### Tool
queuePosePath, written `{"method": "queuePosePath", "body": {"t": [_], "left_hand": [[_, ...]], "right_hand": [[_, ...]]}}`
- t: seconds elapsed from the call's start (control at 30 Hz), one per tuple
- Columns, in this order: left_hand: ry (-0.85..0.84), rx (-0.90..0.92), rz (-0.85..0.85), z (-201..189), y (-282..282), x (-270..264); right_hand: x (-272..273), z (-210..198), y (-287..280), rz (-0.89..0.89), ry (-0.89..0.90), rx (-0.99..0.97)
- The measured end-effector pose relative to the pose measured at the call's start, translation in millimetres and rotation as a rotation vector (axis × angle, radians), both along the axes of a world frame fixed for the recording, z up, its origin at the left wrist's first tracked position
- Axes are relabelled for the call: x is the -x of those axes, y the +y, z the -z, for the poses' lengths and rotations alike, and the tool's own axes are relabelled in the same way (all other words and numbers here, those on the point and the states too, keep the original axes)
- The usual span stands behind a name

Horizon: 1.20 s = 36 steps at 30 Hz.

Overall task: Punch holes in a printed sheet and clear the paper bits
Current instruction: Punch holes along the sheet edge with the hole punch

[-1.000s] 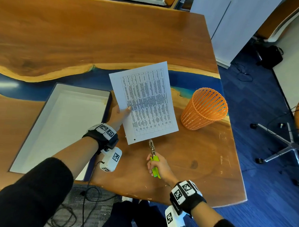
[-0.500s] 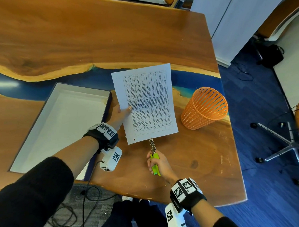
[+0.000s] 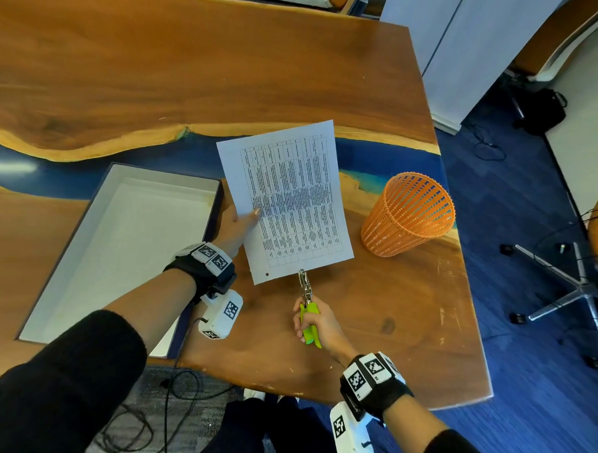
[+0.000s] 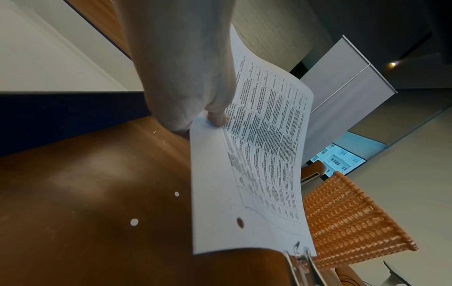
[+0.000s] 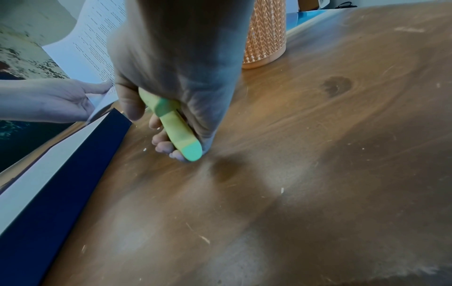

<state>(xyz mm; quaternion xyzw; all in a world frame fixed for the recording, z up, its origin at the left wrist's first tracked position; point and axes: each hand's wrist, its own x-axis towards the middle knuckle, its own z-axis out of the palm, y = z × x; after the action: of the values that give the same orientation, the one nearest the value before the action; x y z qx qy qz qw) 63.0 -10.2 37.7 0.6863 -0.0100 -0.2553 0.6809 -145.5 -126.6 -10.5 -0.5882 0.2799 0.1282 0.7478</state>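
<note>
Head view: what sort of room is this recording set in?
Probably an office or meeting room: a large wood-and-blue-resin table, blue carpet, a wheeled chair base and white cabinets. An orange mesh bin stands on the table.

White printed sheet [image 3: 285,201], green-handled punch [image 3: 309,315], orange lattice basket [image 3: 409,214].

Black sleeves [image 3: 61,380] on both arms; black wrist straps [image 3: 203,273] with white marker-tagged blocks; white camera modules [image 3: 222,313] hang beneath, cabled.
</note>
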Motion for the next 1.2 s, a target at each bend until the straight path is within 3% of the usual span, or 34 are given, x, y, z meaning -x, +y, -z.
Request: {"method": "queuePosePath", "body": {"t": [1.2], "left_hand": [[0.021,-0.014,0.025,2.0,-7.7,6.2]], "right_hand": [[-6.2,-3.1,2.9,0.011,0.072,0.068]]}}
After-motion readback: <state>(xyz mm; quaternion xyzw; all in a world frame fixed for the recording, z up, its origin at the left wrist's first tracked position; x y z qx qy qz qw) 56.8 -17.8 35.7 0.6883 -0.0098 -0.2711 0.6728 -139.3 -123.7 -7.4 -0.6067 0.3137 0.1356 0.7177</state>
